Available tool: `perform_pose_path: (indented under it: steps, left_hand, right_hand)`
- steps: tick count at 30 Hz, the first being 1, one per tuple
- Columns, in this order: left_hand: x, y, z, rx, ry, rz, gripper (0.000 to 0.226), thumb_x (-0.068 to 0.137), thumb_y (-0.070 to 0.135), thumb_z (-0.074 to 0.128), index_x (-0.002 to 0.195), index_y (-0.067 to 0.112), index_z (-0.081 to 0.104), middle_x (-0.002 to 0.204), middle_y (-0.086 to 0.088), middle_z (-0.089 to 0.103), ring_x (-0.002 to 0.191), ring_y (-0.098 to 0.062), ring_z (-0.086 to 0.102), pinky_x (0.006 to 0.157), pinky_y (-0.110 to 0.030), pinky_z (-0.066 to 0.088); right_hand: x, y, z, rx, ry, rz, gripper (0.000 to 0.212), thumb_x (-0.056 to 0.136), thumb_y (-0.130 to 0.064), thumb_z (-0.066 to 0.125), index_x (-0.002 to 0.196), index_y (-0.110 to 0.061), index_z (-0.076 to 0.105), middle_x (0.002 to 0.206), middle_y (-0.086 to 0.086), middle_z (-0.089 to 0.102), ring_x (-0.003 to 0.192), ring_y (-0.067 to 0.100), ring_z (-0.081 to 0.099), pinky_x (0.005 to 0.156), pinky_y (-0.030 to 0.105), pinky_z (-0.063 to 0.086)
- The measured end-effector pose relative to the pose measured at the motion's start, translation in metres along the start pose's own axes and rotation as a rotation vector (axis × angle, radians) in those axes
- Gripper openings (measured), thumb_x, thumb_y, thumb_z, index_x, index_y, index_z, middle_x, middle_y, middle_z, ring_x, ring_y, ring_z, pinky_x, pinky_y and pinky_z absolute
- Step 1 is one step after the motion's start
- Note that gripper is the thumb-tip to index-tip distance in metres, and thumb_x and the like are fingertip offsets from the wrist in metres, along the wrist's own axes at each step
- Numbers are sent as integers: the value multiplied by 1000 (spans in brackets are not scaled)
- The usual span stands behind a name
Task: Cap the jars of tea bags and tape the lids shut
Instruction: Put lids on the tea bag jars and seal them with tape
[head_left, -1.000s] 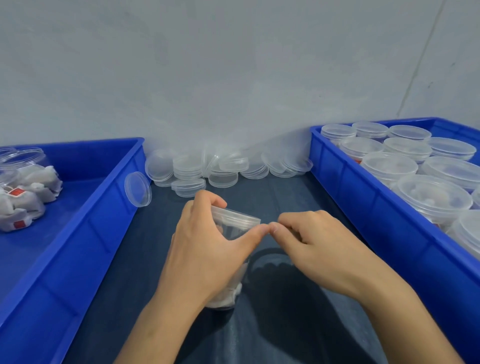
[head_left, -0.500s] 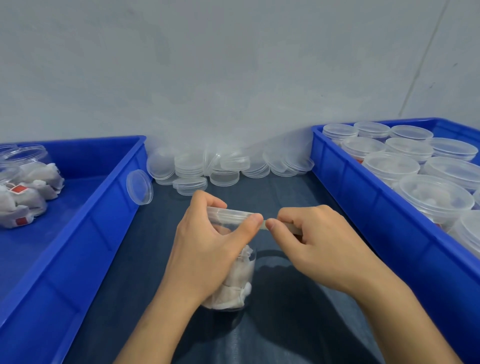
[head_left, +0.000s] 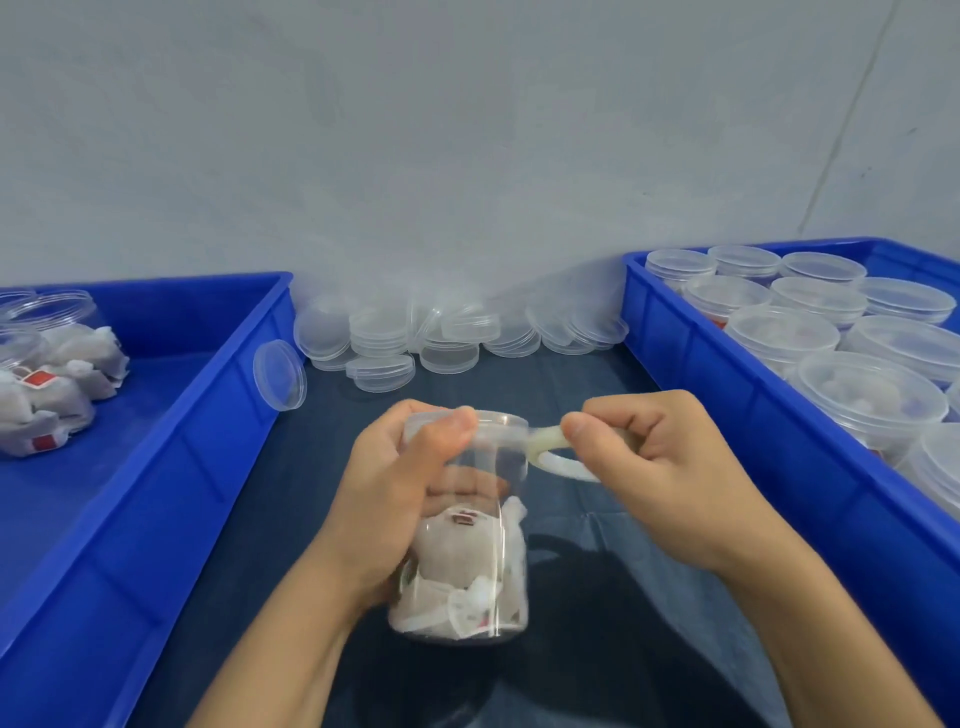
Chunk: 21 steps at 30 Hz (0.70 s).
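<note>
Uncapped jars of tea bags (head_left: 47, 374) lie in your left blue bin (head_left: 171, 457). Your left hand (head_left: 395, 499) grips the capped jar (head_left: 467, 545) at centre, over the dark mat; your right hand (head_left: 654, 467) pinches tape (head_left: 545, 441) stretched from its lid, beside the right bin (head_left: 727, 415) of capped jars (head_left: 831, 332).

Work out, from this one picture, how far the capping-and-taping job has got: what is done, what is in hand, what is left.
Done: the right bin is packed with lidded jars; whether they are taped is unclear. In hand: the left hand grips a capped jar of tea bags while the right hand pulls a tape strip from its lid. Left: uncapped jars in the left bin, and loose lids by the wall.
</note>
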<state>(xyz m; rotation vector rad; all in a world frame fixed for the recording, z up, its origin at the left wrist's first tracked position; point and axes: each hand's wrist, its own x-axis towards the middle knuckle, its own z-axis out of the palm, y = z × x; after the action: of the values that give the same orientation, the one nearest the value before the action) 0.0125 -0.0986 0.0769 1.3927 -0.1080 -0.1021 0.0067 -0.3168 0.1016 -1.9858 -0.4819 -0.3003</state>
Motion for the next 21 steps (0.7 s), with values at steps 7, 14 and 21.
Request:
perform_pose_path:
  steps: [7, 14, 21]
  left_hand:
    - [-4, 13, -19, -1043, -468, -187, 83, 77, 53, 79, 140, 12, 42, 121, -28, 68, 96, -43, 73, 83, -50, 64]
    - [4, -8, 0, -171, 162, 154, 61, 80, 48, 78, 117, 4, 57, 109, -24, 71, 86, -35, 71, 74, -48, 59]
    - [8, -24, 2, 85, 184, 290, 64, 75, 67, 75, 116, 22, 56, 114, -9, 71, 103, -30, 72, 86, -44, 60]
  right_hand:
    - [6, 17, -22, 1101, 254, 93, 43, 79, -32, 63, 57, -29, 26, 54, -8, 17, 49, 12, 11, 42, 27, 20]
    - [5, 59, 34, -572, -136, 54, 47, 105, -43, 48, 67, -15, 44, 67, -6, 47, 73, 13, 45, 68, 36, 38]
    - [2, 61, 31, -586, -252, 153, 50, 86, -67, 40, 86, -30, 73, 81, -14, 55, 89, 5, 45, 78, 27, 46]
